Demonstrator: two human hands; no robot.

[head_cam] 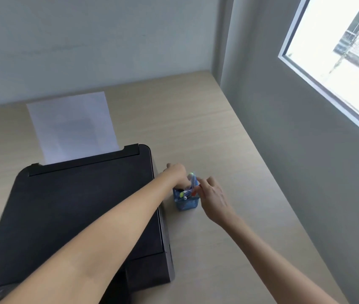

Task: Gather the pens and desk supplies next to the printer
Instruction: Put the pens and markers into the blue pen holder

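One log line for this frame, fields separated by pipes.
stage: filling holder | left hand: at pens | right hand: at pens | holder: upright, right of printer | desk

We see a desk (pixel 196 119) of pale wood-grain laminate, smooth and matt. On it, the printer (pixel 82 207) looks like black plastic with a dull, faintly sheened lid. The sheet (pixel 71 126) in its feed is plain white paper, matt. The small blue pen holder (pixel 187 204) seems a fine mesh, and the pens (pixel 190 183) in it look like glossy plastic.
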